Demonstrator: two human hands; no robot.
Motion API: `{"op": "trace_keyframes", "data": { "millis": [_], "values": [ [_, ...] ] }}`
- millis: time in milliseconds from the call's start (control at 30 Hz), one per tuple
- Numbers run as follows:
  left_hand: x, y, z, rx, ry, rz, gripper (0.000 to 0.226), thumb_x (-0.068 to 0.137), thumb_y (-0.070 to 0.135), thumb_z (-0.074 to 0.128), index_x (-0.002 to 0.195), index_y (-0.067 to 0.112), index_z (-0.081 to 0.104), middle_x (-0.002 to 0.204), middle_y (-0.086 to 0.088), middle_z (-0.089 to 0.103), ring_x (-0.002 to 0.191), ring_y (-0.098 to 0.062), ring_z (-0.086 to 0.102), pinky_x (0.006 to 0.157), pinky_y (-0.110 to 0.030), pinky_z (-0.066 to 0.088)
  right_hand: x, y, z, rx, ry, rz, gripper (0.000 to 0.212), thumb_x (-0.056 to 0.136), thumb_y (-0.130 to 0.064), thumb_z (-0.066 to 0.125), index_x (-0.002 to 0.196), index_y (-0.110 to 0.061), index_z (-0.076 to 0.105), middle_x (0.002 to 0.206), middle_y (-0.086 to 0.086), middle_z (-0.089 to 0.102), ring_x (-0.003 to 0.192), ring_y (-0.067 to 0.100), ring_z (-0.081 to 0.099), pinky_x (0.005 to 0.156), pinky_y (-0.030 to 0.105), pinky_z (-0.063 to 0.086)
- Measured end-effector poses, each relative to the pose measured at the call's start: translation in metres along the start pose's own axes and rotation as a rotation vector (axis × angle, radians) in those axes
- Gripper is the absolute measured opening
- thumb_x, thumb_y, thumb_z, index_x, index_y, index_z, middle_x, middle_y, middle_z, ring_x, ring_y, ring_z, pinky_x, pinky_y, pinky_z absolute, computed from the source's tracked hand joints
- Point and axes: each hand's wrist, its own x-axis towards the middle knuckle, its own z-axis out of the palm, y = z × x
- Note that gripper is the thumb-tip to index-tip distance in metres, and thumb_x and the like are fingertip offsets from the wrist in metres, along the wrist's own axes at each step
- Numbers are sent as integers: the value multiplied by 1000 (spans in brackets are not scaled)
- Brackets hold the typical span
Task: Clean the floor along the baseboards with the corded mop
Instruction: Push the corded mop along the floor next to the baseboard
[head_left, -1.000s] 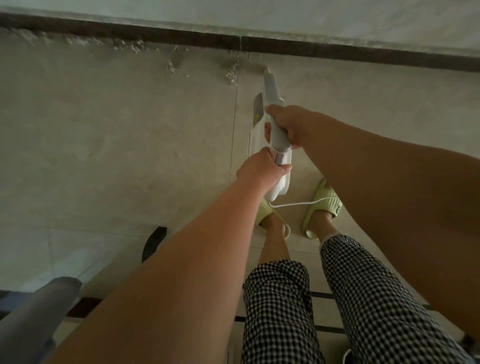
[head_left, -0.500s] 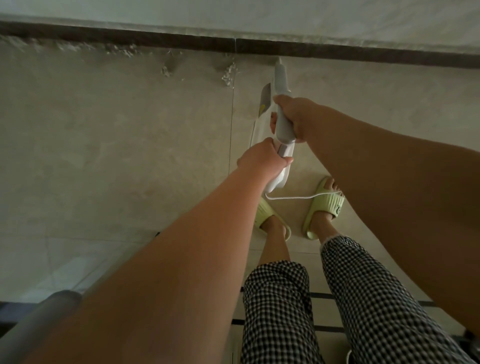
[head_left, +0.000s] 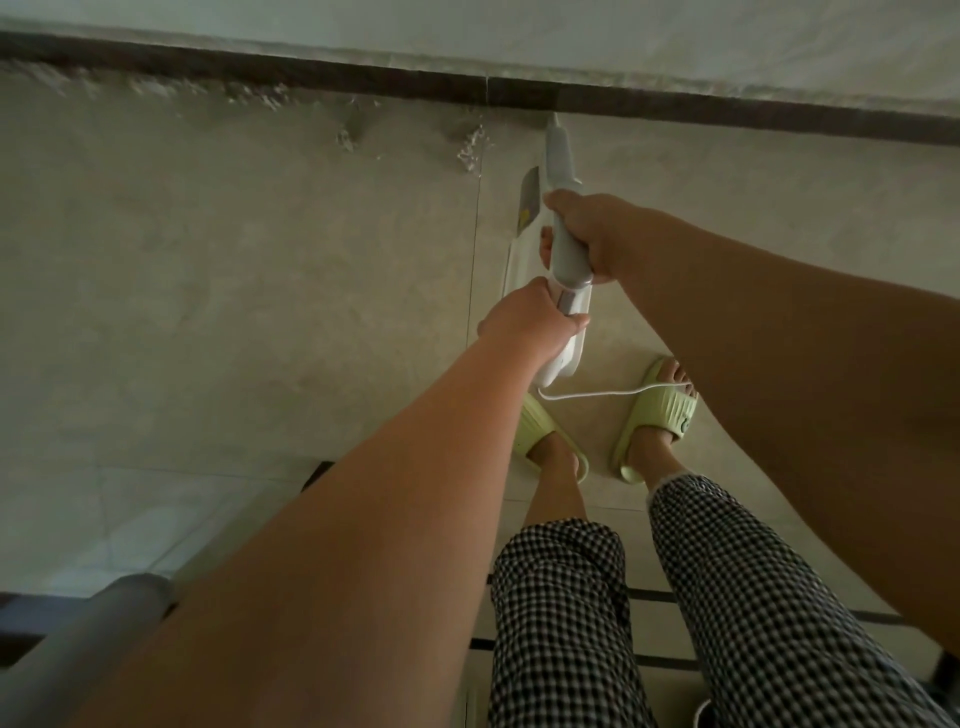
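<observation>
The corded mop (head_left: 563, 249) is showing only its white and grey handle section; whatever is cleaning the floor at its far end is lying foreshortened below the handle and cannot be made out, and the left forearm is covering part of the lower body. Its long axis is running away from the person, the far tip pointing at the dark baseboard (head_left: 675, 106) and appearing to reach it, the near end pointing back toward the feet. The right hand (head_left: 592, 234) is gripping the handle higher up, fingers curled round it. The left hand (head_left: 524, 325) is gripping the lower part of the handle just beneath, thumb lying across it. A thin white cord (head_left: 597, 396) is leaving the near end and trailing right across a green slipper (head_left: 660, 415), then vanishing behind the right forearm. Pale debris (head_left: 470, 145) is lying on the tiled floor (head_left: 234, 286) along the baseboard, just left of the mop tip. A grey rounded object (head_left: 93, 639) at the lower left is cut off by the frame and is too dim to identify.
</observation>
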Motion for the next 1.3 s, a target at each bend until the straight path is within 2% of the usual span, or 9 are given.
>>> {"op": "trace_keyframes", "data": {
  "millis": [233, 467, 700, 867, 1167, 1300],
  "values": [
    [-3, -22, -9, -21, 23, -39, 48, 92, 48, 57, 127, 16, 51, 117, -2, 63, 106, -25, 60, 93, -42, 48, -1, 4, 27, 3, -9, 32, 26, 94, -34, 58, 90, -10, 49, 58, 1, 52, 45, 10, 50, 46, 22, 48],
    [-4, -32, -12, -59, 51, -37, 47, 93, 47, 57, 126, 15, 50, 116, -2, 63, 104, -23, 60, 88, -37, 48, -4, 4, 41, -34, 1, 30, 28, 95, -36, 58, 90, -10, 49, 62, 0, 53, 49, 9, 50, 51, 23, 49],
    [-7, -41, -13, -82, 58, -43, 48, 92, 48, 57, 126, 14, 50, 115, -2, 63, 103, -23, 61, 87, -37, 49, -9, 6, 53, -68, -18, 28, 29, 97, -36, 54, 86, -10, 47, 62, -1, 49, 48, 7, 47, 42, 19, 47],
    [-8, -48, -18, -68, 62, -45, 48, 92, 49, 56, 125, 15, 51, 114, -3, 63, 104, -24, 61, 90, -40, 49, -11, 6, 60, -71, -30, 11, 27, 97, -32, 54, 85, -9, 48, 62, 0, 49, 50, 8, 47, 50, 20, 48],
    [-7, -56, -26, -61, 69, -47, 48, 92, 49, 56, 126, 15, 51, 115, -4, 63, 105, -25, 61, 92, -42, 49, -8, 5, 71, -15, -28, -5, 24, 96, -31, 57, 88, -9, 47, 63, 1, 51, 50, 8, 48, 53, 21, 49],
    [-7, -55, -28, -71, 74, -44, 47, 93, 48, 56, 125, 15, 51, 114, -3, 64, 104, -25, 61, 91, -41, 49, -9, 2, 73, -9, -17, 4, 28, 95, -31, 57, 82, -9, 46, 62, 1, 50, 50, 8, 48, 55, 19, 48]
  ]
}}
